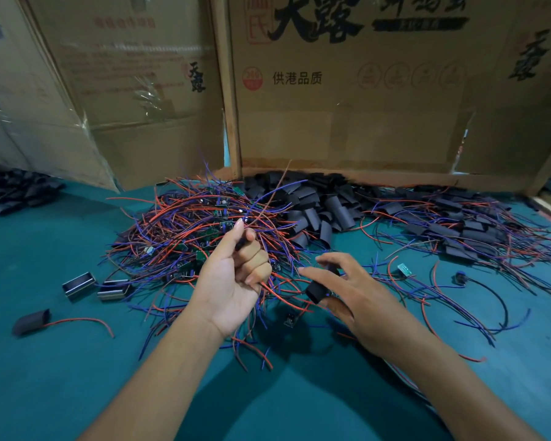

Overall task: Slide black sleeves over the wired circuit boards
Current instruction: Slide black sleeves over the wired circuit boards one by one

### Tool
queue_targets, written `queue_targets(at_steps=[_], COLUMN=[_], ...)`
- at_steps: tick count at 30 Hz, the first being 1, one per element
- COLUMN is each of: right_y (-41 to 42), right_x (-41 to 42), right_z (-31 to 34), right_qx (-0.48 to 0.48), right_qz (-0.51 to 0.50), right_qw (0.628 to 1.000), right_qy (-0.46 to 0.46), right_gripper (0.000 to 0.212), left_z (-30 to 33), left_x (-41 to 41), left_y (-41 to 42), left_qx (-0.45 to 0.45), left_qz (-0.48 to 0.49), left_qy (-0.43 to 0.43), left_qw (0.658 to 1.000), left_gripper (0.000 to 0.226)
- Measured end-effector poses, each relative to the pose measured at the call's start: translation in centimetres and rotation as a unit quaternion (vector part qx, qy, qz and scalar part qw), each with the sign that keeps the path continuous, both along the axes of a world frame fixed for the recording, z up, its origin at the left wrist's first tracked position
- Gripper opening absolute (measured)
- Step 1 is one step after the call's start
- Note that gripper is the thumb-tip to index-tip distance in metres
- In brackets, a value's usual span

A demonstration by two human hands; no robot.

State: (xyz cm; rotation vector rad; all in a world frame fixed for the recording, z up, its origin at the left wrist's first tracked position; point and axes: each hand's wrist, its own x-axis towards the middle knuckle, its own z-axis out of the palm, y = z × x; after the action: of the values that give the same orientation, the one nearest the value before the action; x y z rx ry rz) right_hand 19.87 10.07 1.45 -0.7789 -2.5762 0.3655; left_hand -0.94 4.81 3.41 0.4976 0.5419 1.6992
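Observation:
My left hand (236, 275) is raised above the table with its fingers curled round red and blue wires (264, 214) that stick up past my fingertips; a dark bit shows inside the fist. To its right my right hand (347, 288) holds a black sleeve (317, 289) between thumb and fingers, low over the table. A tangled heap of wired circuit boards (198, 224) lies behind my left hand. Loose black sleeves (315, 205) are piled behind my right hand. A pile of sleeved boards (468, 230) with trailing wires lies at the right.
Green table covering (61, 377) runs to the front edge. Two small metal housings (93, 286) and one sleeved board (32, 321) with a red wire lie at the left. Cardboard boxes (347, 106) wall the back. More black sleeves (16, 189) sit at far left.

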Motion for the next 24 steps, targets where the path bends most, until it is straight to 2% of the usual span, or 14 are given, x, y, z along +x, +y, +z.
queue_targets(at_steps=[8, 17, 21, 24], right_y=[0.2, -0.6, -1.3, -1.7], right_x=[0.0, -0.5, -0.8, -1.1], right_z=[-1.0, -1.2, -1.0, -0.6], right_qx=[0.007, -0.01, -0.002, 0.038], right_qz=[0.03, 0.041, 0.017, -0.014], right_qw=[0.998, 0.997, 0.999, 0.999], right_qy=[-0.048, -0.065, -0.051, -0.012], right_gripper=[0.056, 0.051, 0.052, 0.052], left_z=[0.3, 0.6, 0.6, 0.5], left_x=[0.0, -0.2, -0.1, 0.5], left_y=[-0.1, -0.2, -0.3, -0.4], left_qx=[-0.019, -0.027, -0.014, 0.008], left_qz=[0.031, 0.05, 0.056, 0.056], left_qy=[-0.01, -0.022, -0.03, -0.056], left_qw=[0.999, 0.998, 0.998, 0.997], left_gripper=[0.024, 0.028, 0.032, 0.038])
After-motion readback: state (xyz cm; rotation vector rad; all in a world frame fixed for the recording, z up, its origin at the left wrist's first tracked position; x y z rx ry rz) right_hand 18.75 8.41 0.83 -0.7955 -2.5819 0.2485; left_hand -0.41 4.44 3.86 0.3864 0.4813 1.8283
